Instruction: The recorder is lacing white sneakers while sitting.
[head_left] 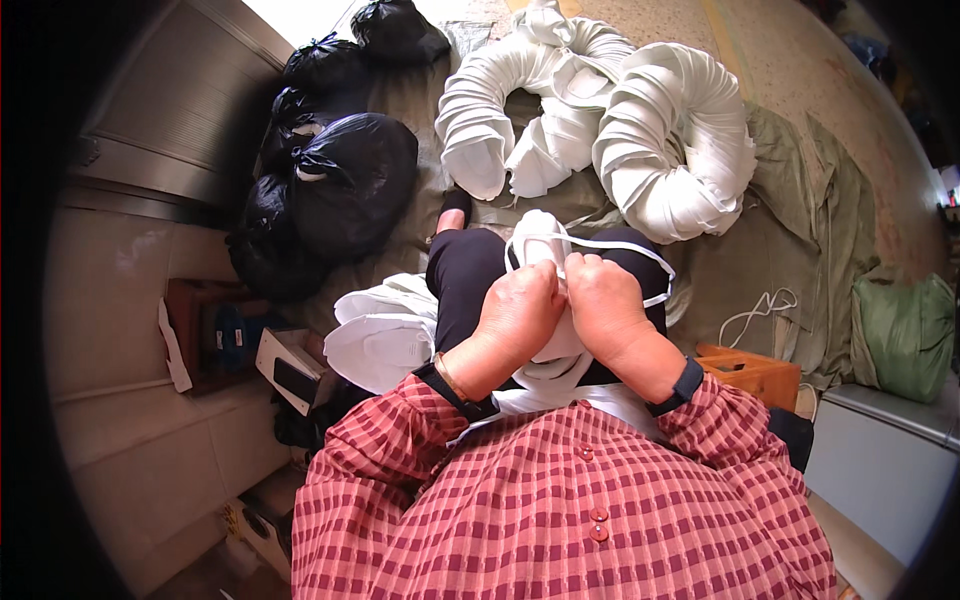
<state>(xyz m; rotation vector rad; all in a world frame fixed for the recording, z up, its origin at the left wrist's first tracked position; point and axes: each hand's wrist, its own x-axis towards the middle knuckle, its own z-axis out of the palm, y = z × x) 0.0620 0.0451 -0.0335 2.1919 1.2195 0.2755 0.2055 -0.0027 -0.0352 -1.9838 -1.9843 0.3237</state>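
Note:
Over my lap, my left hand and my right hand are closed side by side, fingertips pressed together. Between them is a white fabric piece shaped like a shoe upper, its rounded end pointing away from me. A white cord loops over that end and hangs out past my right hand. Both hands pinch at the middle of the piece, but my fingers hide exactly what each one grips. More white fabric pieces lie stacked beside my left thigh.
Curved stacks of white pieces rest on a green cloth ahead. Tied black bags crowd the left. A wooden stool, a green sack and a grey box stand right; a small open box is left.

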